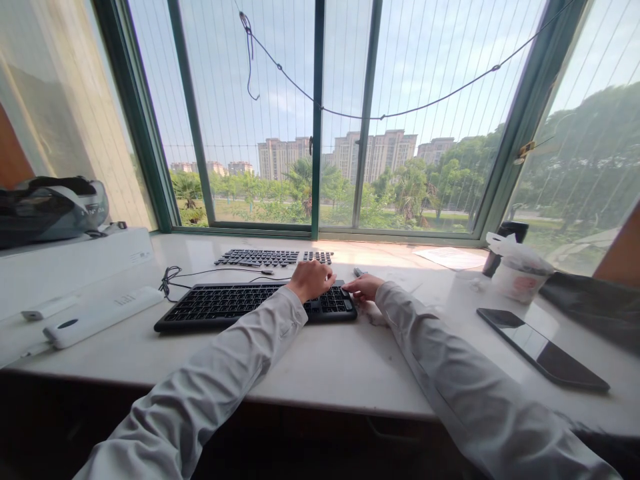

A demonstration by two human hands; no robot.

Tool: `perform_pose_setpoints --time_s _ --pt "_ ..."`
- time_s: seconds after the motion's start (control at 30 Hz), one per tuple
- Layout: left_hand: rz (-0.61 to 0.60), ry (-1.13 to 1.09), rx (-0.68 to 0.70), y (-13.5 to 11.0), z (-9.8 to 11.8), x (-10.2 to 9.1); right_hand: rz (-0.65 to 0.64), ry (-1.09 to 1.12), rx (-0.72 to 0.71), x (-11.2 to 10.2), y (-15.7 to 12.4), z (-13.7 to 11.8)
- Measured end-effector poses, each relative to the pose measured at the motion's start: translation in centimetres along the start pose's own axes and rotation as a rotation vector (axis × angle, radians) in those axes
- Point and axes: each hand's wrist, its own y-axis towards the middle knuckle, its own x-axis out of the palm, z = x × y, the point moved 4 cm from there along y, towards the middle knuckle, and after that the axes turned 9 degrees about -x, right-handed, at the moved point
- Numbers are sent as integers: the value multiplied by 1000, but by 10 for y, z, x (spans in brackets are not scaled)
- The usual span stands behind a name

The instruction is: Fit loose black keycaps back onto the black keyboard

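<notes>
A black keyboard [220,303] lies across the table in front of me. My left hand [311,280] is over its right part, fingers curled down and closed; their tips are mostly hidden, so what they hold cannot be made out. At the keyboard's right end is my right hand [365,287], its fingers drawn together at the back corner. Whatever is between them is too small to tell. Just behind that hand a small grey object [358,272] pokes out. Farther back, rows of black keycaps [260,257] are laid out in keyboard order.
A black cable [173,280] coils left of the keyboard. A long white device [107,317] and a white box [120,257] stand at left. On the right are a phone-like dark slab [545,350], a bagged tub [523,270] and paper [450,257]. Windows rise behind the table.
</notes>
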Motion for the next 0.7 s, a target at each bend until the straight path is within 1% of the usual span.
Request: perform_pose_setpoints --time_s 0.07,0.1,0.27,0.33,0.53,0.6,0.7 --pt "-8 -1 -8 0 0 0 -1 32 109 2 -5 -3" --pt "-10 -1 -11 0 0 0 -4 41 136 3 -8 -6" --pt "-9 -4 -11 0 0 1 -17 -43 111 5 -12 -17" --pt "-6 -6 -1 0 -1 1 -17 -108 79 5 -11 -18" --pt "-13 4 18 0 -1 1 -2 -318 -112 5 -13 -25" --pt "-14 8 16 0 -1 1 -8 -331 -151 4 -16 -27" --pt "-13 13 20 0 -1 1 -63 -307 -185 1 -19 -29"
